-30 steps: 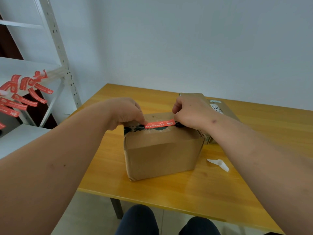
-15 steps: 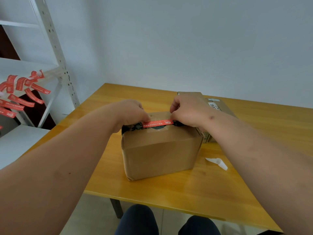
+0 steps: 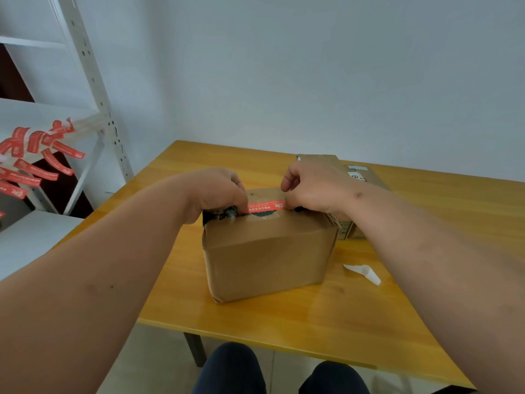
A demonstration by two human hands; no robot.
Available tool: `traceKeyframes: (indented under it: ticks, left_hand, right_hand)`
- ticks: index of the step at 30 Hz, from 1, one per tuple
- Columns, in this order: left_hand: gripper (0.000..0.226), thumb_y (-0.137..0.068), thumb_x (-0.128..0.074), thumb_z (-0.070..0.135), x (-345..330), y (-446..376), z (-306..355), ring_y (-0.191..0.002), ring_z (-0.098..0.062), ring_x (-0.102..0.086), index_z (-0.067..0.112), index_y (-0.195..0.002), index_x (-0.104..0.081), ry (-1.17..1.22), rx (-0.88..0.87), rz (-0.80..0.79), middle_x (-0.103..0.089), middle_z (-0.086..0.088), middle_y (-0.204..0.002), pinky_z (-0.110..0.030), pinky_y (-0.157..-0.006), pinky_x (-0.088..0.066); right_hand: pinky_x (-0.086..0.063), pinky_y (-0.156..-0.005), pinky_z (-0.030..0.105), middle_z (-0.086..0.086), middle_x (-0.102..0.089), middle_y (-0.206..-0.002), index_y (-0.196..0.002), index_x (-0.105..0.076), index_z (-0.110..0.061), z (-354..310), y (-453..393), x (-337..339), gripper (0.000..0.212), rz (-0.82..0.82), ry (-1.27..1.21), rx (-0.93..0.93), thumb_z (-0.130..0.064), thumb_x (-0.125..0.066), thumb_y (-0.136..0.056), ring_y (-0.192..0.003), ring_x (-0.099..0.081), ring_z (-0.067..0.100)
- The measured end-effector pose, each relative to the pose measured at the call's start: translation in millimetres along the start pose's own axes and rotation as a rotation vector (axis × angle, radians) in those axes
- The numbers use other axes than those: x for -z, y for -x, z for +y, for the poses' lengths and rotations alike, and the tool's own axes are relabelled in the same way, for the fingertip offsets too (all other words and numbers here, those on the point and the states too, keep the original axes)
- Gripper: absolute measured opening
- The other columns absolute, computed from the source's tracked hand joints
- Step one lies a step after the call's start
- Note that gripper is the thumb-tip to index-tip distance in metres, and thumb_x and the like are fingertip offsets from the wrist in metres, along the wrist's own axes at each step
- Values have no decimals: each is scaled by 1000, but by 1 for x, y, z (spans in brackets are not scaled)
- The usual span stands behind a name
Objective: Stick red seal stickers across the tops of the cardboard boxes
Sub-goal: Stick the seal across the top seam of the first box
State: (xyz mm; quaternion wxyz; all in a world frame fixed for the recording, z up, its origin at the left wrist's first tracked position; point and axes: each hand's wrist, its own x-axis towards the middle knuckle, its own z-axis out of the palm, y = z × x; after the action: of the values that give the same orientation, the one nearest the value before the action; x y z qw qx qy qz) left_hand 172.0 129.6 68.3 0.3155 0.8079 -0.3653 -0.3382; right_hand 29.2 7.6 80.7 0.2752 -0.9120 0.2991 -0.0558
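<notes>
Knees [image 3: 233, 368] at bottom edge, under the bench [image 3: 326, 322]. White backing scrap [image 3: 363, 273] lies on bench right of cardboard box [image 3: 267, 251]. Red seal sticker [image 3: 265, 206] spans box top; left hand [image 3: 218, 191] grip pinches its left end, right hand [image 3: 309, 186] grip pinches its right end. Second box [image 3: 355, 177] just behind. More red stickers [image 3: 37, 157] hang off shelf rack [image 3: 93, 89], far left.

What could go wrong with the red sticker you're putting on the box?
The red sticker is pinched at each end by the left hand and right hand, so it might go down crooked or wrinkled. The cardboard box top looks torn and dark beneath it, so it may not stick well there.
</notes>
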Motion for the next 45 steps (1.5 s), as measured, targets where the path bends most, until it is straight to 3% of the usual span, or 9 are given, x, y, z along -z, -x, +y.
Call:
traceKeyframes:
  ticks: [6, 14, 18, 23, 27, 30, 34, 38, 45]
  left_hand:
    - [25, -79, -56, -10, 10, 4, -7, -71, -18, -46, 12, -90, -57, 71, -60, -28, -56, -6, -82, -29, -63, -37]
    - [18, -81, -75, 20, 5, -4, -14, -84, -20, -52, 17, -93, -61, 17, -68, 36, -61, -5, -94, -31, -73, -42]
    - [21, -84, -67, 2, 8, -6, -15, -87, -19, -56, 17, -98, -62, 112, -88, 36, -61, -7, -103, -27, -71, -45]
    - [9, -92, -60, 22, 10, 8, -10, -90, -17, -54, 24, -96, -67, -93, -142, 119, -60, 3, -99, -30, -79, -45]
    - [73, -61, -61, 78, 14, 26, -1, -120, -14, -43, 38, -121, -58, -482, -118, 35, -39, 14, -130, -37, -101, -39]
    - [106, -55, -73, 72, 14, 33, -2, -133, -16, -34, 39, -146, -29, -684, -99, -86, -24, 17, -147, -36, -109, -33]
    - [91, -64, -85, 43, 19, 30, -22, -124, -12, -38, 41, -142, -38, -325, -121, -69, -35, 14, -142, -29, -100, -34]
    - [76, -48, -81, 60, 39, 31, -47, -115, -20, -56, 38, -119, -62, 79, -12, -43, -58, 8, -126, -45, -97, -47]
    - [54, -79, -67, 57, 27, 12, -92, -101, -34, -60, 10, -104, -59, 396, 350, 238, -61, -11, -115, -53, -92, -51]
  right_hand:
    - [-42, -61, 22, -9, -57, -85, -87, -60, -24, 4, -1, 0, 16, 23, 1, 10, -12, -67, -78, -82, -55, 11]
    - [-39, -58, 18, -10, -57, -83, -88, -63, -22, 1, -2, -1, 12, 100, 85, 46, -13, -65, -81, -86, -54, 12]
    - [-41, -60, 17, -9, -57, -90, -88, -60, -24, 3, -2, 3, 19, 136, 146, 64, -7, -55, -83, -88, -53, 12]
    - [-42, -71, 26, -19, -55, -89, -91, -62, -30, 6, 9, 18, 15, 123, 177, 115, -36, -67, -79, -91, -56, 9]
    - [-41, -81, 25, -11, -54, -116, -121, -56, -31, 2, 22, 22, 58, -184, 353, 107, -58, -70, -72, -104, -51, 11]
    - [-39, -90, 26, -8, -48, -132, -137, -44, -27, 1, 27, 18, 77, -225, 391, 106, -51, -76, -71, -119, -48, 16]
    - [-34, -85, 24, -6, -46, -136, -138, -42, -29, 7, 30, 10, 64, -88, 294, 129, -46, -68, -81, -114, -46, 13]
    - [-39, -91, 28, -6, -46, -137, -138, -39, -32, 13, 31, 5, 64, 27, 94, 106, -46, -66, -83, -115, -47, 13]
    - [-32, -112, 37, -8, -22, -155, -148, -16, -37, 7, 34, -12, 104, -214, 39, 125, -56, -77, -66, -138, -32, 15]
